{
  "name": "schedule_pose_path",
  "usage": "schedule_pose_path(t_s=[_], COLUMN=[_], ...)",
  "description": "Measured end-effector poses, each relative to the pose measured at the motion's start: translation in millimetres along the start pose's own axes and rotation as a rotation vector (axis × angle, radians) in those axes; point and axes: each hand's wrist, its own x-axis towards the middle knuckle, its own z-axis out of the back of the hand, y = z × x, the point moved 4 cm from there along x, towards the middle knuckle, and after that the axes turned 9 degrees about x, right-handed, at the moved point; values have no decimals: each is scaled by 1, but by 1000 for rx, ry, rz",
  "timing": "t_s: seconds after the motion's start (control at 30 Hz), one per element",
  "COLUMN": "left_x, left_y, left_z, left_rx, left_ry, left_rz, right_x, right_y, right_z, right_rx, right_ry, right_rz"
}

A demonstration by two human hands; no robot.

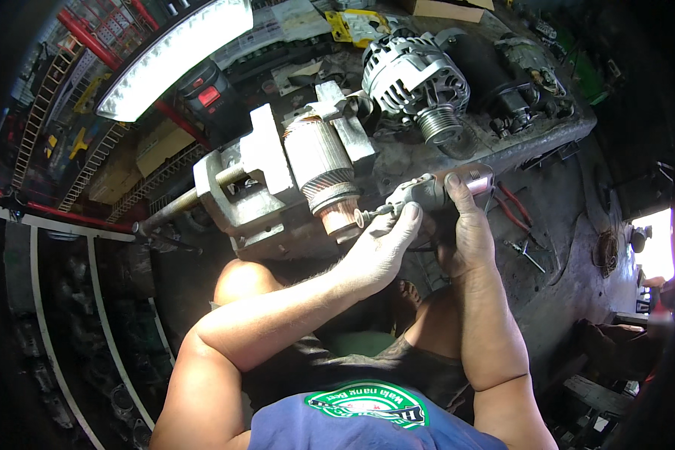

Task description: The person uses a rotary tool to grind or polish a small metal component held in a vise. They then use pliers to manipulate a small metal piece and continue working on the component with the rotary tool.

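A slim rotary tool [427,192] with a grey nose and a small thin disc [361,219] at its tip is held across in front of me. My left hand [379,259] is closed around its front end, thumb along the nose. My right hand [470,225] grips the thicker body, thumb on top. Beside the disc is the copper commutator [339,215] of a motor armature [319,154]; I cannot tell whether they touch. The armature sits tilted between the jaws of a metal bench vise [266,154].
An alternator [412,79] with a ribbed pulley and a dark cylindrical motor [484,71] stand on the workbench [562,131]. A bright lamp [176,60] hangs at upper left. The vise handle [169,210] juts left. Red-handled pliers [514,206] lie to the right.
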Motion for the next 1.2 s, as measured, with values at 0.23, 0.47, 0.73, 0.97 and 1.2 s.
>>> schedule_pose_path(t_s=[0.23, 0.47, 0.73, 0.97, 1.2], left_x=[-2, -3, 0, -2, -3], left_y=[-10, -12, -7, -11, -14], left_z=[2, -1, 0, -1, -2], left_rx=[90, 28, 4, -12, -21], left_ry=[-11, -106, -105, -96, -84], left_rz=[-96, -127, -155, -149, -148], right_x=[-2, -4, -3, 1, 2], right_y=[2, 1, 0, -4, -5], right_z=[-5, -10, -9, -4, -5], right_rx=[-61, -39, -96, -83, -85], right_ry=[-15, -27, -38, -13, -8], right_rz=[19, 40, 32, 18, 11])
